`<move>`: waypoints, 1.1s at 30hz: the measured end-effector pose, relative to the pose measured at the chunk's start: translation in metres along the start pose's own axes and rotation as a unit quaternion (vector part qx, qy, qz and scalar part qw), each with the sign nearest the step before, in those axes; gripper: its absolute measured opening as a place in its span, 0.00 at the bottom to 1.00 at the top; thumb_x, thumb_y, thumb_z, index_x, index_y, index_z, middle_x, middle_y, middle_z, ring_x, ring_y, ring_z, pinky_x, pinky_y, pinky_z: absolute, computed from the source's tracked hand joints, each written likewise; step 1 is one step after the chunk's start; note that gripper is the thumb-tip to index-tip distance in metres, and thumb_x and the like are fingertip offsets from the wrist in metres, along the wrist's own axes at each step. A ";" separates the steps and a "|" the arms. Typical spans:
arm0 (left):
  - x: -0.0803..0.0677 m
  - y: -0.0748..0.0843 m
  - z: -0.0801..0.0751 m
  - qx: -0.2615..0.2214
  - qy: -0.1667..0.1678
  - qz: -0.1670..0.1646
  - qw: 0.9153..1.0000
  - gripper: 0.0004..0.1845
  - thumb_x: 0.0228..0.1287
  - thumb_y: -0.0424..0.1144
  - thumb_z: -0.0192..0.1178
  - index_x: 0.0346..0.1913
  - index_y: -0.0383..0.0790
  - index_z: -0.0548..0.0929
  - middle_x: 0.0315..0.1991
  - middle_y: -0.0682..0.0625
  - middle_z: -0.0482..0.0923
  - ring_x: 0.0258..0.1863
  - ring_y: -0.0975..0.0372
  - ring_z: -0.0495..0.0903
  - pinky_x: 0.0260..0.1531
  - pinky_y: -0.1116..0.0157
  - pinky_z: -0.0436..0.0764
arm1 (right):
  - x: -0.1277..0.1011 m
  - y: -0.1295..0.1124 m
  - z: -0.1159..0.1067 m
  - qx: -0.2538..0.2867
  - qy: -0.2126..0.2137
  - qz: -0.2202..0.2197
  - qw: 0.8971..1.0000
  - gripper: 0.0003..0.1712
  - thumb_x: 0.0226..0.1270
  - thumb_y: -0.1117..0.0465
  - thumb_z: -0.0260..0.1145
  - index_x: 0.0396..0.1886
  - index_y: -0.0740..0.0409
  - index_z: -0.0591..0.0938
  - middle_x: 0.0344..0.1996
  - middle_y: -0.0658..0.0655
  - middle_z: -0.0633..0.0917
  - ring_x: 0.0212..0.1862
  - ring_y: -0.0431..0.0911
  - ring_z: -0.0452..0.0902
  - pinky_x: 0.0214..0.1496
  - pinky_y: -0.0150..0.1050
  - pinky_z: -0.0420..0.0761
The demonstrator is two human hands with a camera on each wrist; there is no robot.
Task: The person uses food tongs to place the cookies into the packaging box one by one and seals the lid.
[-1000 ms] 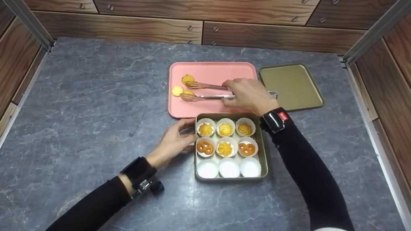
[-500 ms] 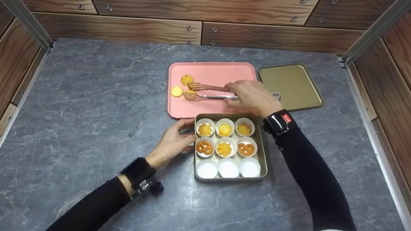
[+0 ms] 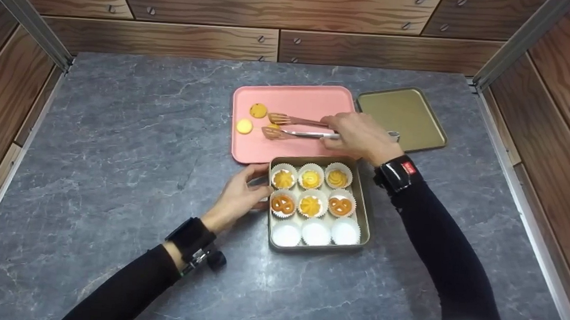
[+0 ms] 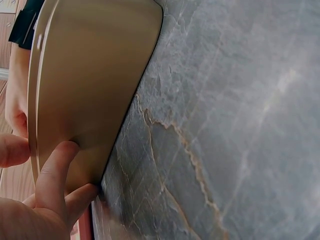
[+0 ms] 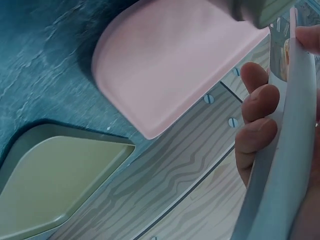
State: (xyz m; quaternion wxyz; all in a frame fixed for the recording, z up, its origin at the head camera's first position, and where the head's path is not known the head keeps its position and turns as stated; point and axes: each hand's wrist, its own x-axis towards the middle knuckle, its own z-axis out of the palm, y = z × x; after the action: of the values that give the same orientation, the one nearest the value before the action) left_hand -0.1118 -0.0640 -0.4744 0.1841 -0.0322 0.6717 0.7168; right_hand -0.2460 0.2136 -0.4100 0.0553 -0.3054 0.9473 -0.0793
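Nearest, we have two dark sleeves: the left sleeve (image 3: 114, 288) comes in front-left of the tin (image 4: 90, 75), the right sleeve (image 3: 456, 269) runs along its right. Left hand (image 3: 243, 192) is at the tin's left side: fingers loosely bent, tips touching the outer wall, thumb at the rim, not wrapped round it. Tin is square, gold, on a marbled tabletop (image 3: 142, 146). Its front row: three paper cups (image 3: 316, 232), plain white inside. Middle row, also cups: left pretzel cookie (image 3: 282, 204), star cookie (image 3: 310, 206), right pretzel cookie (image 3: 341, 206). Back row, same cups: ridged cookie (image 3: 283, 179), then two swirl cookies (image 3: 337, 178).

Just behind the tin, pink tray (image 3: 318, 100). Back-right of the tin, right hand (image 3: 360, 135) grips the tongs (image 3: 309, 134), fingertips curled round the handle. Brown fork-like tips point left over the tray, apart, behind the tin's left edge; yellow cookie (image 3: 274, 126) shows between them, partly hidden. We can't tell if they touch it. Back-left of the tin, pale cookie (image 3: 244, 126), then speckled cookie (image 3: 258, 110) a bit farther. Back-right of the tin, olive lid (image 3: 406, 120) lies flat beside the tray. Farthest behind the tin, wood-print wall (image 3: 176, 0).
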 end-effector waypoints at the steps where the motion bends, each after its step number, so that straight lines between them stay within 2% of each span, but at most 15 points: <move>1: 0.000 0.000 0.000 -0.001 0.000 0.001 1.000 0.33 0.66 0.24 0.61 0.74 0.36 0.69 0.71 0.35 0.68 0.56 0.47 0.83 0.48 0.55 0.90 | 0.000 0.000 0.001 0.000 -0.002 0.005 1.000 0.22 0.66 0.51 0.67 0.55 0.55 0.83 0.38 0.56 0.86 0.38 0.54 0.81 0.42 0.54 0.84; 7: 0.000 -0.001 0.001 -0.006 0.005 0.010 1.000 0.32 0.65 0.24 0.61 0.73 0.34 0.70 0.70 0.34 0.69 0.55 0.46 0.84 0.46 0.56 0.91 | 0.003 0.001 0.005 0.008 -0.005 0.017 1.000 0.23 0.63 0.50 0.66 0.55 0.55 0.84 0.36 0.55 0.85 0.34 0.52 0.79 0.37 0.52 0.82; 18: 0.000 0.000 0.000 0.004 0.006 0.003 1.000 0.33 0.65 0.24 0.62 0.73 0.37 0.70 0.71 0.35 0.69 0.55 0.47 0.84 0.46 0.56 0.91 | -0.004 0.005 0.004 0.010 0.013 -0.007 1.000 0.20 0.69 0.50 0.66 0.55 0.55 0.84 0.36 0.56 0.86 0.35 0.54 0.81 0.37 0.54 0.83; 25: 0.000 -0.001 0.000 0.007 0.003 0.004 1.000 0.33 0.65 0.24 0.62 0.74 0.37 0.70 0.71 0.35 0.69 0.54 0.47 0.84 0.45 0.55 0.91 | -0.019 0.010 -0.001 0.021 0.046 -0.027 0.998 0.18 0.70 0.50 0.65 0.53 0.54 0.83 0.32 0.54 0.83 0.32 0.51 0.78 0.33 0.49 0.80; 33: 0.000 -0.001 0.000 -0.002 0.000 0.006 1.000 0.33 0.65 0.25 0.62 0.73 0.36 0.70 0.71 0.35 0.68 0.57 0.46 0.83 0.47 0.55 0.91 | -0.049 0.011 -0.010 0.026 0.076 -0.051 0.995 0.24 0.71 0.49 0.68 0.62 0.55 0.83 0.39 0.55 0.88 0.32 0.49 0.81 0.32 0.48 0.84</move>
State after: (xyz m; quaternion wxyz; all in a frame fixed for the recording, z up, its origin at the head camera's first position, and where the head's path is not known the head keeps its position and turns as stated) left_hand -0.1113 -0.0642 -0.4750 0.1802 -0.0285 0.6706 0.7190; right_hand -0.2141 0.2525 -0.3994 -0.0133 -0.3450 0.9295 -0.1298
